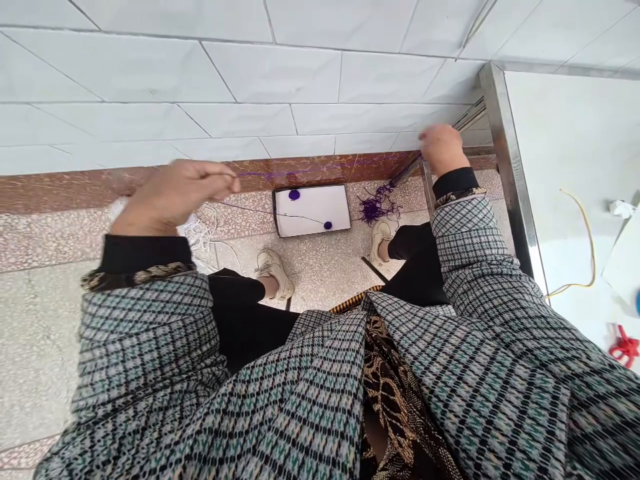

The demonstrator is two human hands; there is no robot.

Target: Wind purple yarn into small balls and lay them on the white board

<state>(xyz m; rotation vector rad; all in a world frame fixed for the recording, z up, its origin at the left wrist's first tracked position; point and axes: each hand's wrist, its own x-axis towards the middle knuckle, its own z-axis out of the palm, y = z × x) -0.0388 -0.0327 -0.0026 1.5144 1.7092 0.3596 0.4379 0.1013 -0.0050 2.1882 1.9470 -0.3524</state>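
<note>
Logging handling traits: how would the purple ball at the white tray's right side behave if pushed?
The purple ball would probably roll: it looks round and sits on the flat white tray. The tray's dark rim might stop it. The thin thread running from it toward the left hand could unwind or tug it.

Glossy tiles (280, 73) shone at 12 o'clock, a smooth metal frame (503, 120) at 2 and a shiny tabletop (560, 233) at 3; matt, stringy yarn (371, 211) lay near the dial's centre, above a textured woven-cloth jacket (280, 400) at 6.
</note>
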